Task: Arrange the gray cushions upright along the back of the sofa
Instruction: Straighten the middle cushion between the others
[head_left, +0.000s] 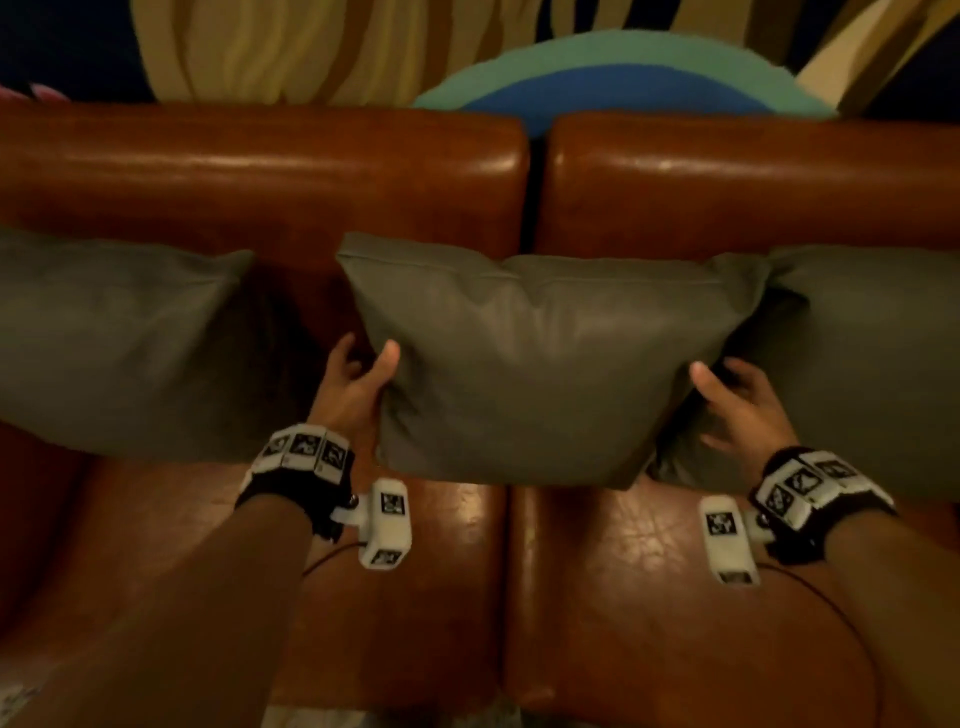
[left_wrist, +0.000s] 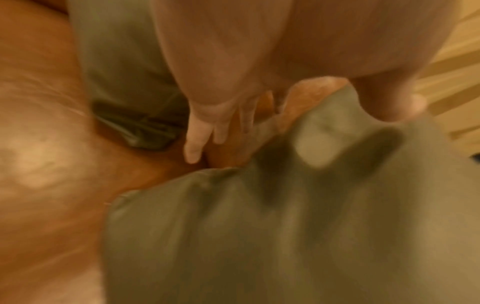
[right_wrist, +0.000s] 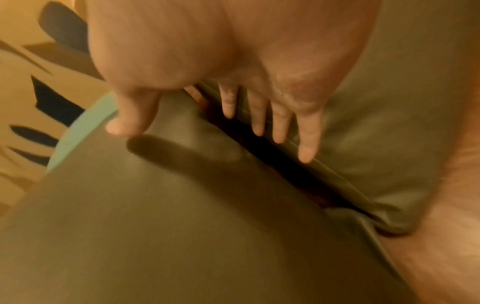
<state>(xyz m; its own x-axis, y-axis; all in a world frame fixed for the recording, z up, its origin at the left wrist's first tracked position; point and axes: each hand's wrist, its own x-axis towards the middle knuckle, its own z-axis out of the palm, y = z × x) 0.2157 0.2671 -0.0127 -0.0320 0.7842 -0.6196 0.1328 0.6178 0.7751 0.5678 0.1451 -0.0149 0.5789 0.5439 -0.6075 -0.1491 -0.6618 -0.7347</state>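
Three gray cushions stand upright along the brown leather sofa back (head_left: 260, 171). The middle cushion (head_left: 545, 364) (left_wrist: 285, 236) (right_wrist: 155, 226) sits across the seam between the two seats. My left hand (head_left: 366, 358) holds its left edge, thumb (left_wrist: 394, 98) pressed into the front, straight fingers (left_wrist: 193, 148) behind. My right hand (head_left: 722, 384) is at its right edge: straight fingers (right_wrist: 306, 148) reach into the gap beside the right cushion (head_left: 872, 364) (right_wrist: 389, 123), and the thumb (right_wrist: 124, 123) hovers just over the front. The left cushion (head_left: 104, 338) (left_wrist: 116, 61) stands apart.
The sofa seat (head_left: 415, 597) lies bare in front of the cushions. Behind the back is a round teal and blue shape (head_left: 623, 78) and a yellow and dark patterned surface (head_left: 311, 47).
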